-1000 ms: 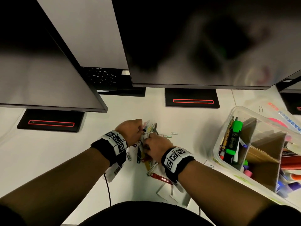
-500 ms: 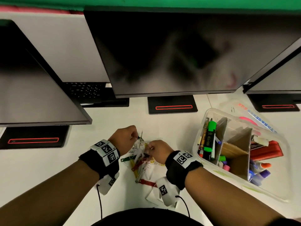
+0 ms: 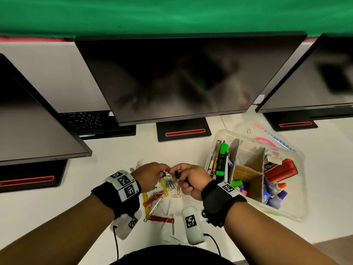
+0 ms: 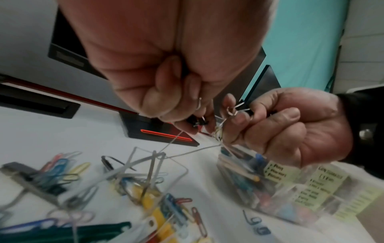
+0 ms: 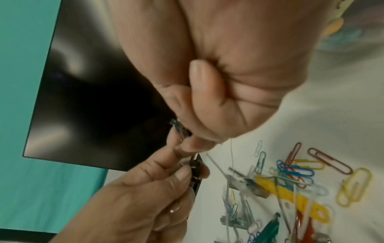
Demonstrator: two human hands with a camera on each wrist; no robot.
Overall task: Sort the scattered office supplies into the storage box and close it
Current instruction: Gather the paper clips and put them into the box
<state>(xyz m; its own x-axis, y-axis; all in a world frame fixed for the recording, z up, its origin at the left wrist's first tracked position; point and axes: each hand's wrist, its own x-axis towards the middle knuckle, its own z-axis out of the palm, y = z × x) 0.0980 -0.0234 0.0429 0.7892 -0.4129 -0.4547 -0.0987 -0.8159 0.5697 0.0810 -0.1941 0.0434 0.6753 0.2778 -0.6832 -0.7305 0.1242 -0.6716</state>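
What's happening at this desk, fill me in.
A person is tidying office supplies. Both hands are raised over a pile of paper clips and file fasteners on the desk. The left hand and right hand each pinch a small black binder clip, with thin wires tangled between them. The storage box sits open on the right, already holding pens and a green highlighter.

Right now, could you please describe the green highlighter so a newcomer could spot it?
Find the clear storage box right of the hands. Its leftmost compartment holds pens standing side by side; the green highlighter is the thick one among them, bright green at cap and base with a dark label.
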